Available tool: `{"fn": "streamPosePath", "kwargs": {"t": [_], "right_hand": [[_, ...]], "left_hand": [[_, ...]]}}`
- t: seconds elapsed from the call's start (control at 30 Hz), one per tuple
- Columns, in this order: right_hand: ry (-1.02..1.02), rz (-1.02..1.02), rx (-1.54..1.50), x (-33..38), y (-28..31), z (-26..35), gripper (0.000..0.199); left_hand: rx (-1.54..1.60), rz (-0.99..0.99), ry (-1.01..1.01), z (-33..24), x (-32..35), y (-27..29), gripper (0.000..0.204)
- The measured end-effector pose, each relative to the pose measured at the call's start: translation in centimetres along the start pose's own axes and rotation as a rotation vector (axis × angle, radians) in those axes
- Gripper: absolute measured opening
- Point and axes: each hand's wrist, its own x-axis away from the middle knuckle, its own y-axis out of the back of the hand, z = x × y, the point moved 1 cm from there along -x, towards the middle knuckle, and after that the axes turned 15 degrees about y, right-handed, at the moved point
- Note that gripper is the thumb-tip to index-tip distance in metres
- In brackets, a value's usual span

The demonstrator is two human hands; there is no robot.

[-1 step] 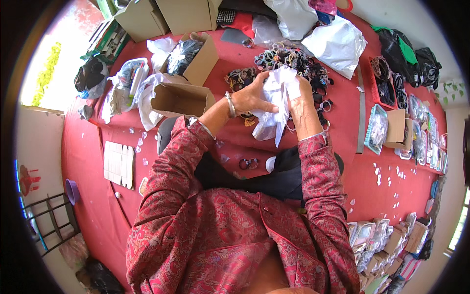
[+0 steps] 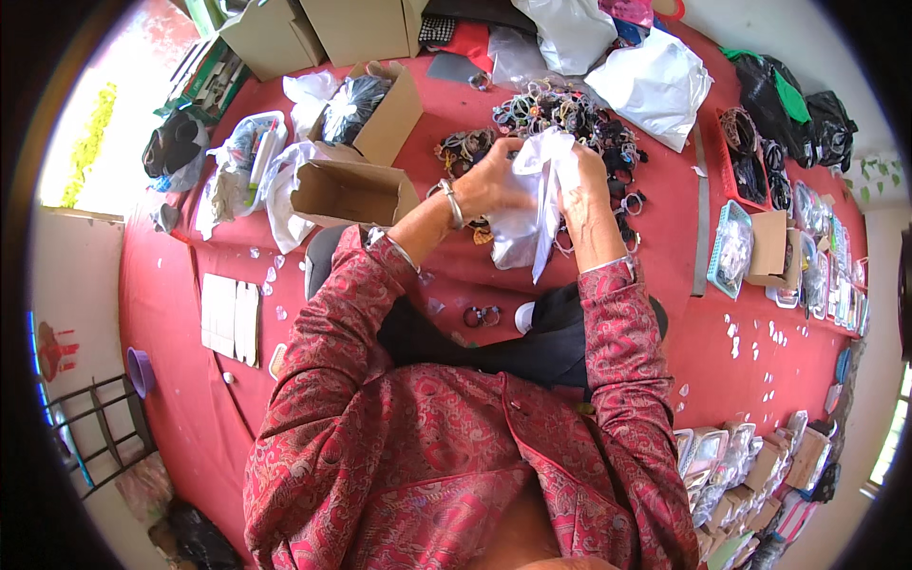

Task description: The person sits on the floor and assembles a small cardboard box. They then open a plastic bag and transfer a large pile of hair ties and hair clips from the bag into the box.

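A thin white plastic bag (image 2: 534, 204) hangs crumpled between my two hands, above a pile of hair ties (image 2: 546, 112). My right hand (image 2: 586, 180) is closed around its upper right side. My left hand (image 2: 492, 188) grips the bag's left side; its thumb is smeared by motion and its fingertips are partly hidden behind the plastic. More dark and coloured hair ties (image 2: 464, 150) lie behind my left hand. Two hair ties (image 2: 483, 316) lie by themselves on the red cloth near my legs.
An open cardboard box (image 2: 351, 198) stands left of my hands, with another box (image 2: 394, 114) behind it. White plastic bags (image 2: 651, 87) lie at the back. A red basket (image 2: 744, 157) and a light blue basket (image 2: 730, 249) stand on the right. Flat cardboard (image 2: 231, 320) lies at left.
My left thumb and fingers have shifted on the plastic bag, and its lower left corner has changed shape a little. My right hand stays nearly still.
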Motion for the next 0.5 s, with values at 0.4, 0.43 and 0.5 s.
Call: {"fn": "streamPosePath", "kwargs": {"t": [0.4, 0.43, 0.5], "right_hand": [[-0.024, 0.267, -0.049, 0.3, -0.3, 3.3, 0.066], [-0.026, 0.344, -0.097, 0.7, -0.7, 3.5, 0.071], [0.123, 0.427, -0.019, 1.6, -1.4, 3.4, 0.086]], "left_hand": [[0.615, -0.023, 0.016, -0.1, 0.5, 3.3, 0.019], [0.599, -0.038, 0.009, -0.2, 0.8, 3.3, 0.019], [0.62, -0.058, 0.01, -0.4, 1.2, 3.0, 0.02]]}}
